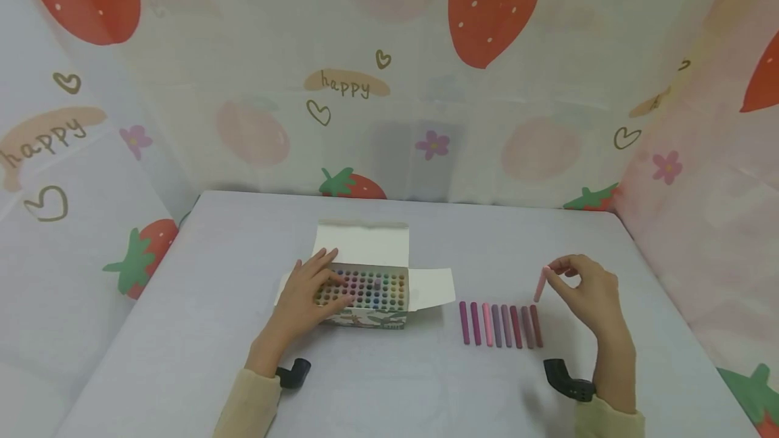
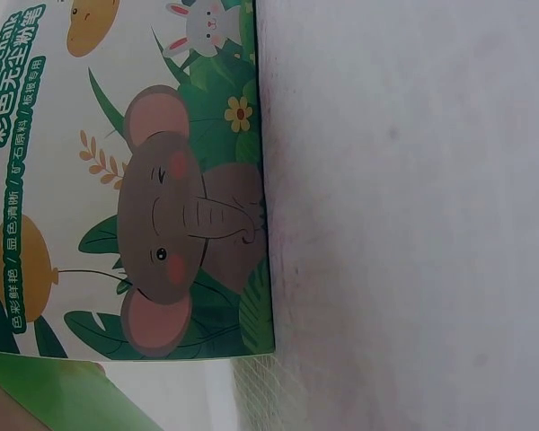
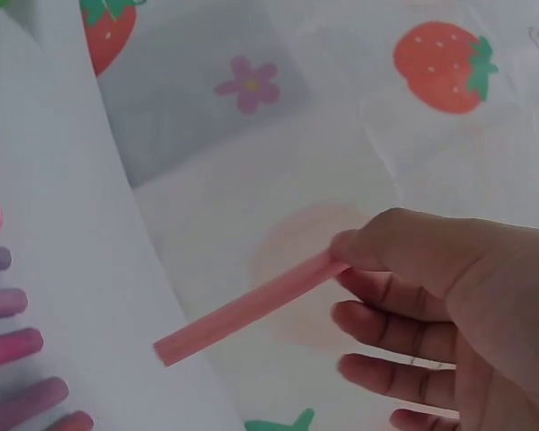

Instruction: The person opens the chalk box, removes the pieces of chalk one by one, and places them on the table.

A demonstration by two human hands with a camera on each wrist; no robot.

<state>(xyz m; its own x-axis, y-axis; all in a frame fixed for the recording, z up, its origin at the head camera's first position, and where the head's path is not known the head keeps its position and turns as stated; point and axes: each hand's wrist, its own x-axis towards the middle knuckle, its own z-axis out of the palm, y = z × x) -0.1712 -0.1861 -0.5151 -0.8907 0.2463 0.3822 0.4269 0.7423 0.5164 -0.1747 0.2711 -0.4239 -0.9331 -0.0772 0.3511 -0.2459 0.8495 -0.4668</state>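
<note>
My right hand (image 1: pixel 587 293) pinches a pink stick of chalk (image 3: pixel 251 305) by one end between thumb and fingertips. The chalk tilts downward, its free end close to the right end of a row of purple, pink and red chalks (image 1: pixel 507 326) lying on the table. My left hand (image 1: pixel 304 293) rests over the left part of an open chalk box (image 1: pixel 365 318), fingers spread across its top. Rows of colored chalk ends (image 1: pixel 371 284) fill the box, and one grey-purple stick (image 1: pixel 377 284) stands above the others. In the left wrist view the box's printed side (image 2: pixel 180 215) shows an elephant.
The box's lid (image 1: pixel 362 242) is folded back, and a side flap (image 1: pixel 431 288) sticks out to the right. Under everything lies a white tablecloth (image 1: pixel 389 391). A strawberry-print curtain (image 1: pixel 389 134) hangs behind the table and along both sides.
</note>
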